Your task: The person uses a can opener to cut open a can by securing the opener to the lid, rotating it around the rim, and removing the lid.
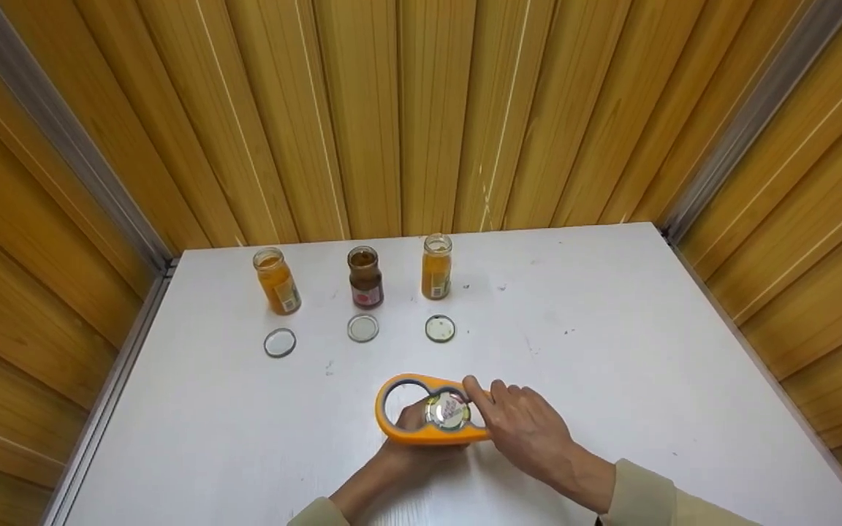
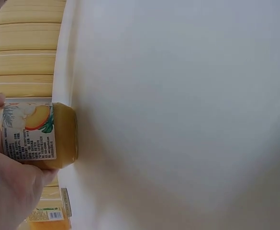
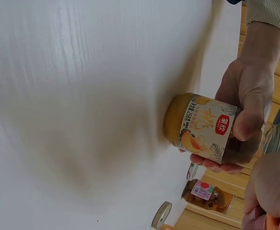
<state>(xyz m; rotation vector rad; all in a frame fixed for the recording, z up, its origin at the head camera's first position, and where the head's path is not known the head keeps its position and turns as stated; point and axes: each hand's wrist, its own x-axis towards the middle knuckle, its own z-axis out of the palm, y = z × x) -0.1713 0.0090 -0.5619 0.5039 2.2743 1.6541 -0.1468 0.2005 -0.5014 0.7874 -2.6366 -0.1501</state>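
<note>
My left hand (image 1: 405, 457) grips a glass jar (image 3: 204, 127) of yellow fruit with a peach-pictured label, thumb on one side and fingers round the other. In the head view its pale printed lid (image 1: 449, 411) shows inside an opening of an orange jar opener (image 1: 432, 437) with grey inner edges. My right hand (image 1: 531, 429) holds the opener's right end, its thumb along the top. The opener's larger round opening, on the left, has no lid in it. In the left wrist view the jar's base is close to the white tabletop; whether they touch I cannot tell.
Along the back stand three lidless jars: an orange-filled one (image 1: 278, 285) at left, a dark one (image 1: 365, 281) and another orange-filled one (image 1: 436, 274). Before each lies a lid: left (image 1: 280, 342), middle (image 1: 362, 328), right (image 1: 440, 329). Wood-patterned walls (image 1: 421, 117) surround the white table (image 1: 611, 351).
</note>
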